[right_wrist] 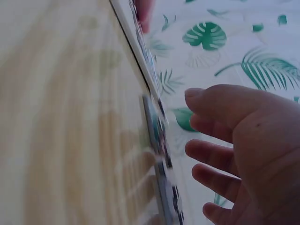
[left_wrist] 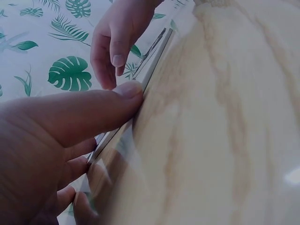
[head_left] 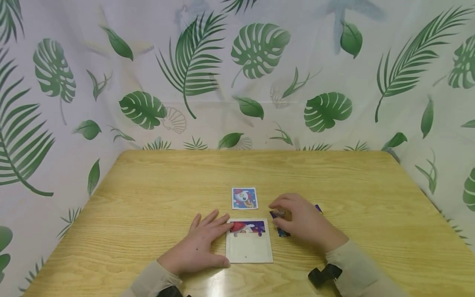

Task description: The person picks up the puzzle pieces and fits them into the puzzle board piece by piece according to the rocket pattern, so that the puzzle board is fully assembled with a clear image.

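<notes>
While the left hand (head_left: 202, 243) lies spread at nine o'clock of the pale tray (head_left: 249, 249), some fingertips touching it, the right hand (head_left: 302, 218) hovers at two o'clock over some loose puzzle pieces (head_left: 283, 232). The left grip is wide, fingers nearly straight, with the thumb against the tray's edge and nothing pinched. The right grip curves loosely, thumb and fingers well apart; it seems to have hold of nothing, though I cannot tell whether a fingertip brushes a piece. Inside the tray, a strip of picture (head_left: 259, 226) fills the twelve o'clock end, its knobs pointing toward six. A small picture card (head_left: 245, 198) lies beyond, at twelve. Those pieces look light, thin and stiff, perhaps slick on the printed face, so I'd pinch them by opposite edges, sparing the knobs, which could bend. All of it rests on the wooden surface (head_left: 167, 185).
</notes>
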The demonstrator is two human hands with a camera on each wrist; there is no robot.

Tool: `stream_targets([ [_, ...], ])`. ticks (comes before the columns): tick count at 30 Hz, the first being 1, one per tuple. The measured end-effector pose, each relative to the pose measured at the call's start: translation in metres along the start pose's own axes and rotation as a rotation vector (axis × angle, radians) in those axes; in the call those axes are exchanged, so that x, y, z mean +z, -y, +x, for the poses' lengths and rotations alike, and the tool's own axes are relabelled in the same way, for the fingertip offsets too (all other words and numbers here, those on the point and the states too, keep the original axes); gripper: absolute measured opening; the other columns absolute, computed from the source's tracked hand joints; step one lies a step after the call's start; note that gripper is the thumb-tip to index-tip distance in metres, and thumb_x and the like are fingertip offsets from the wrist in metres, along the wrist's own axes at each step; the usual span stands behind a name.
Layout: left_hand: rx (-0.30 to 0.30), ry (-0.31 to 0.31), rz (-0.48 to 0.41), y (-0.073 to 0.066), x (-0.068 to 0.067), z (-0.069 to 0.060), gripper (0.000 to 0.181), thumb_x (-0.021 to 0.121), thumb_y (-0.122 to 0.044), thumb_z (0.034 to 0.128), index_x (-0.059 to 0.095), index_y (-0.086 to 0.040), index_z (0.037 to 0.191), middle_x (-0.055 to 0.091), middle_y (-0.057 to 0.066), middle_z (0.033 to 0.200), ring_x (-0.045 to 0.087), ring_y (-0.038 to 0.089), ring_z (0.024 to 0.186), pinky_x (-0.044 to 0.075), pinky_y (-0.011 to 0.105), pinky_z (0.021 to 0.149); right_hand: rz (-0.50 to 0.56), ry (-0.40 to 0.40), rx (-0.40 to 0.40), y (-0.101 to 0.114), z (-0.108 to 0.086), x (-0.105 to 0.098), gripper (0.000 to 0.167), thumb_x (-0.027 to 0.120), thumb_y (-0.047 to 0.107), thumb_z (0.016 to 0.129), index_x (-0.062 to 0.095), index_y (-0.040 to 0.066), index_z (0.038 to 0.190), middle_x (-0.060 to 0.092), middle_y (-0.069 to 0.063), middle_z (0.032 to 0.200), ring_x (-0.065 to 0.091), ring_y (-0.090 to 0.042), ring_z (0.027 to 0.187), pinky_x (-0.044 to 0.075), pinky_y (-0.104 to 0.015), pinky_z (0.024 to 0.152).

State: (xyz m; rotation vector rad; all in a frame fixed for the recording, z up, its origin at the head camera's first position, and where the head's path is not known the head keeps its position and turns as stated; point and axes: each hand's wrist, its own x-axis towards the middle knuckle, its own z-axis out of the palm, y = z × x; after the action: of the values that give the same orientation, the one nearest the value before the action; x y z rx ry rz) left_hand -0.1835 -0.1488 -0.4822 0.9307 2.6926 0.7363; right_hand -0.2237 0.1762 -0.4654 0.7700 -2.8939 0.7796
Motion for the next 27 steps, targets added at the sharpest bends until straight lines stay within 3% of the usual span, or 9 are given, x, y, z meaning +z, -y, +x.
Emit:
stream_targets([
  [4, 0.003, 0.003, -0.003, 0.0, -0.001, 0.0, 0.094, 0.077, -0.059, 0.0788, 0.042, -0.02, 0.156, 0.026, -0.003, 0.165, 0.005, 0.026, 0.155, -0.008, 0.061, 0.117, 0.014, -0.002, 0.029, -0.016, -0.001, -0.008, 0.035, 0.075, 0.031, 0.092, 0.071, 0.018, 0.124, 0.061, -0.002, 0.13, 0.054, -0.028, 0.122, 0.046, -0.053, 0.101],
  [11, -0.006, 0.008, -0.003, 0.0, 0.0, 0.001, 0.094, 0.078, -0.058, 0.0787, 0.041, -0.021, 0.157, 0.026, -0.003, 0.165, 0.006, 0.026, 0.155, -0.008, 0.061, 0.117, -0.029, -0.015, -0.001, -0.035, -0.004, -0.01, 0.036, 0.075, 0.028, 0.091, 0.072, 0.014, 0.124, 0.058, -0.011, 0.135, 0.049, -0.036, 0.128, 0.039, -0.059, 0.106],
  [22, -0.002, -0.011, 0.016, 0.001, -0.001, 0.002, 0.094, 0.078, -0.057, 0.0782, 0.041, -0.02, 0.157, 0.026, -0.002, 0.165, 0.007, 0.027, 0.154, -0.007, 0.061, 0.117, -0.099, -0.009, -0.062, -0.027, 0.0, -0.008, 0.03, 0.075, 0.027, 0.091, 0.077, 0.018, 0.119, 0.059, -0.017, 0.135, 0.041, -0.046, 0.136, 0.029, -0.065, 0.111],
  [27, -0.003, -0.004, 0.002, 0.0, 0.001, 0.001, 0.094, 0.077, -0.06, 0.0777, 0.042, -0.021, 0.156, 0.027, -0.002, 0.165, 0.007, 0.027, 0.154, -0.008, 0.061, 0.117, -0.126, -0.011, -0.048, -0.03, -0.001, -0.005, 0.026, 0.076, 0.028, 0.091, 0.078, 0.02, 0.115, 0.06, -0.016, 0.134, 0.041, -0.046, 0.136, 0.028, -0.064, 0.112],
])
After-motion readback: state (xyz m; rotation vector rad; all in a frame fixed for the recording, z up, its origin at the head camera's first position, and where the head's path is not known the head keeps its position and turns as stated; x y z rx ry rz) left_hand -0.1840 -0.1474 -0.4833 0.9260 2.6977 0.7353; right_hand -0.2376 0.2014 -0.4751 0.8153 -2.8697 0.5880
